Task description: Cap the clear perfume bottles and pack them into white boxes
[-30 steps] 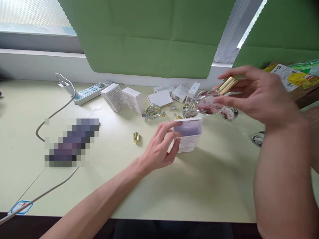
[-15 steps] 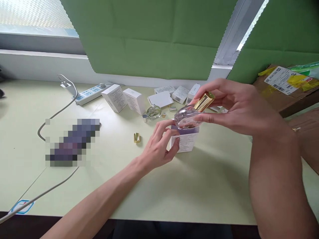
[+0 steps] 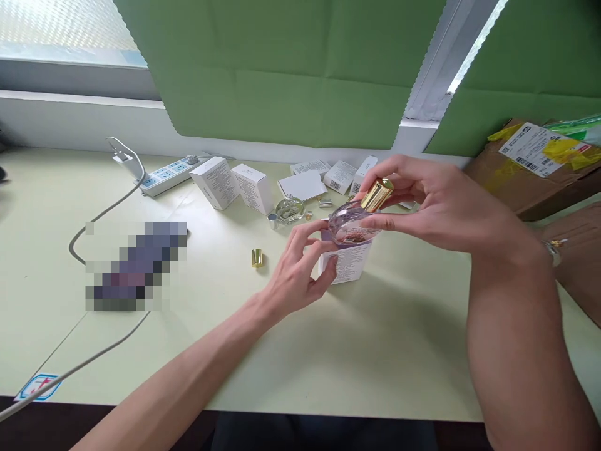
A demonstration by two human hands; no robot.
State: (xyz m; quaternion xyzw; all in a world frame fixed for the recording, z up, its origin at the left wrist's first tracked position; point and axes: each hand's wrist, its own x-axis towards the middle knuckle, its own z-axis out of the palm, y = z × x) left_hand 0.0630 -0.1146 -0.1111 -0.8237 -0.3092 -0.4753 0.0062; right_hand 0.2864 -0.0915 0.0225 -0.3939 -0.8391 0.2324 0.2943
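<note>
A clear perfume bottle [image 3: 348, 224] with a gold cap is pinched between the thumb and fingers of my right hand [image 3: 427, 203]. The bottle is tilted, with its base toward the left, over the open top of a small white box [image 3: 348, 263]. My left hand [image 3: 300, 269] grips this box by its left side, fingers at the far side and thumb at the near face. The box stands on the table, purple on its inside. Part of its opening is hidden by the bottle. A loose gold cap [image 3: 256, 258] stands on the table left of my left hand.
Behind the hands lie another perfume bottle [image 3: 290, 210], a silver cap [image 3: 273, 221] and several white boxes [image 3: 251, 188]. A power strip [image 3: 169, 176] and a blurred-out dark object [image 3: 141, 266] with cables are at left. Cardboard boxes [image 3: 530, 169] stand at right.
My right hand has brought the perfume bottle slightly left and lower, closer to the box opening. The left hand keeps its grip on the box. The view has shifted slightly.
</note>
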